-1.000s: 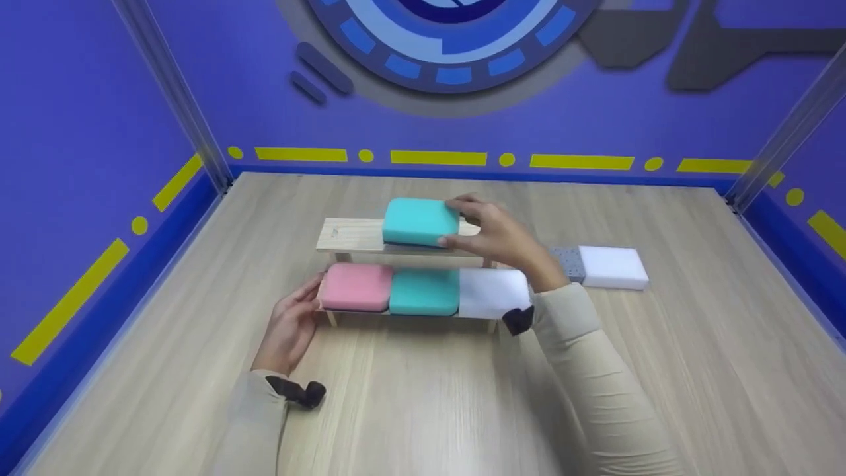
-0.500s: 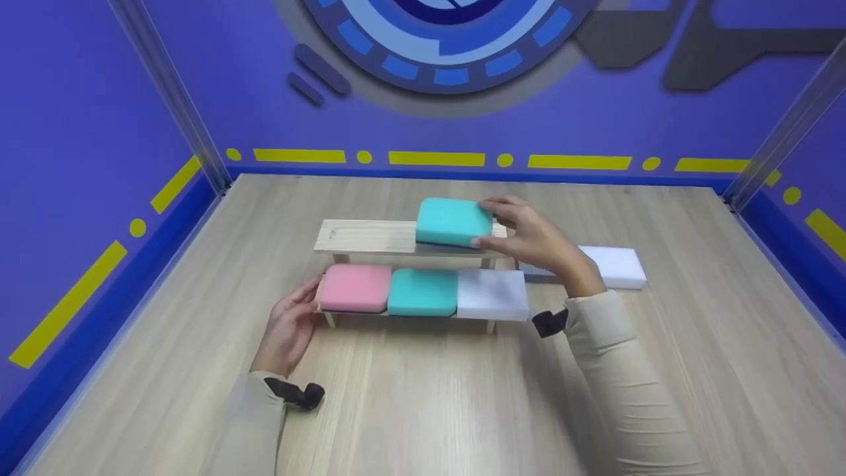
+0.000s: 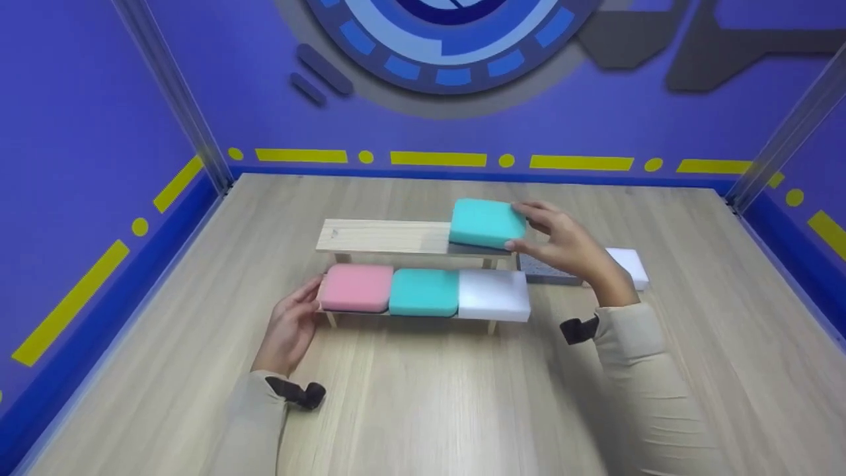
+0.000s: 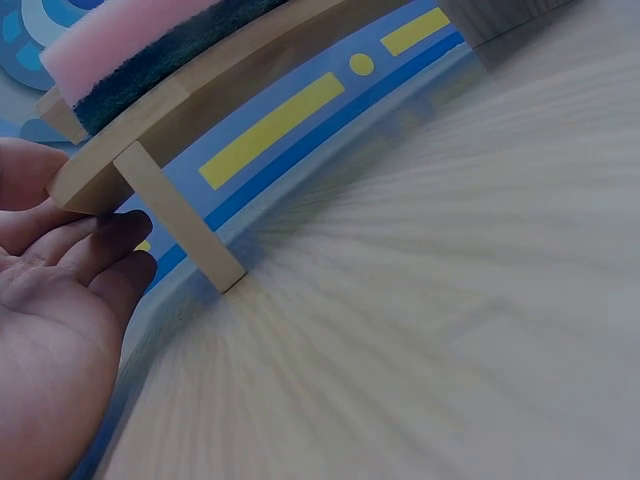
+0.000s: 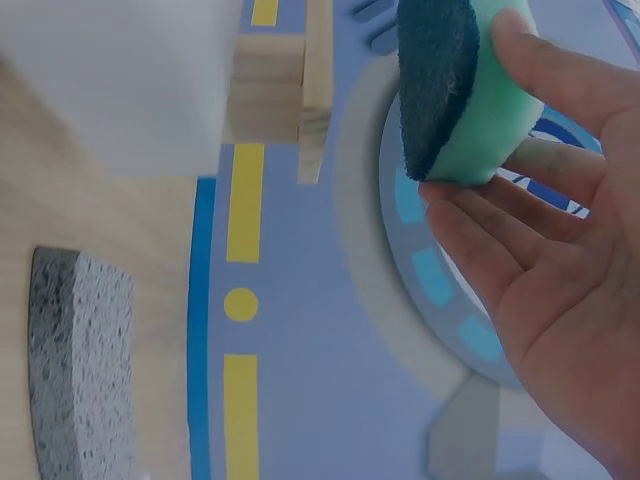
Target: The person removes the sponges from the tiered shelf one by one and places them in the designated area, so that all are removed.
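My right hand (image 3: 565,246) pinches a teal sponge (image 3: 488,221) by its right side, thumb in front and fingers behind. In the right wrist view the sponge's dark scouring pad (image 5: 437,85) faces the upper plank (image 5: 317,90), with a gap between them. At the left, my left hand (image 3: 291,327) grips the end of the lower plank (image 4: 165,125) of a two-step wooden rack (image 3: 390,236), thumb at its end and fingers underneath. Along the lower step lie a pink sponge (image 3: 357,288), another teal sponge (image 3: 423,291) and a white sponge (image 3: 493,295), side by side.
Right of the rack, a speckled grey sponge (image 3: 548,268) and a second white block (image 3: 631,266), partly behind my right hand, lie on the wooden table (image 3: 410,396). Blue walls (image 3: 251,125) with yellow marks enclose the table at the back and sides.
My right hand has carried the teal sponge rightward, from over the middle of the upper step to its right end. The left hand keeps its grip on the rack.
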Available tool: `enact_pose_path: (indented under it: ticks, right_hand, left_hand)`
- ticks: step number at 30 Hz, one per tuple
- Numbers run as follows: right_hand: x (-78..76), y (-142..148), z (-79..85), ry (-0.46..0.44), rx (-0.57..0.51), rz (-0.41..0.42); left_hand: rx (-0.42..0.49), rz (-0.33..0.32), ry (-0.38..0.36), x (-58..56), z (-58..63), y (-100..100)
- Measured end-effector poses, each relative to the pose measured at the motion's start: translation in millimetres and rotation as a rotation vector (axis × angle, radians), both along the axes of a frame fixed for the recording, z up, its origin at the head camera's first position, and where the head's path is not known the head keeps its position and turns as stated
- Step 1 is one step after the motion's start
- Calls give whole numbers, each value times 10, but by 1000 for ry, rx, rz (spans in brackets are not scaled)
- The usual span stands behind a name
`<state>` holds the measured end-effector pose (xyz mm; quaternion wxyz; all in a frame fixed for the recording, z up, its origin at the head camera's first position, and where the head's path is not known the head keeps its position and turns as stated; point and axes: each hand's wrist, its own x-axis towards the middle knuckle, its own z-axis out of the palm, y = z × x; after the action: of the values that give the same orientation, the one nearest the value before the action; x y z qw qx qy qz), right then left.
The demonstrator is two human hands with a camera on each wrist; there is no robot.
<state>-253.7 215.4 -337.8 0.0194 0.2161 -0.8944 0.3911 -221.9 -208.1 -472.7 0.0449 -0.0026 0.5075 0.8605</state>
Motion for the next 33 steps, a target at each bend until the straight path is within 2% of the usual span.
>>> enact_pose_path:
  ticks: [9, 21, 33]
  right_hand:
    - [44, 237, -83, 27, -21, -74]
    - [65, 496, -214, 105, -17, -97]
    - [120, 750, -459, 168, -2, -134]
  left_hand:
    - [-19, -5, -13, -16, -10, 2]
    - [-7, 16, -10, 13, -9, -4]
    - [-17, 1, -22, 16, 4, 5]
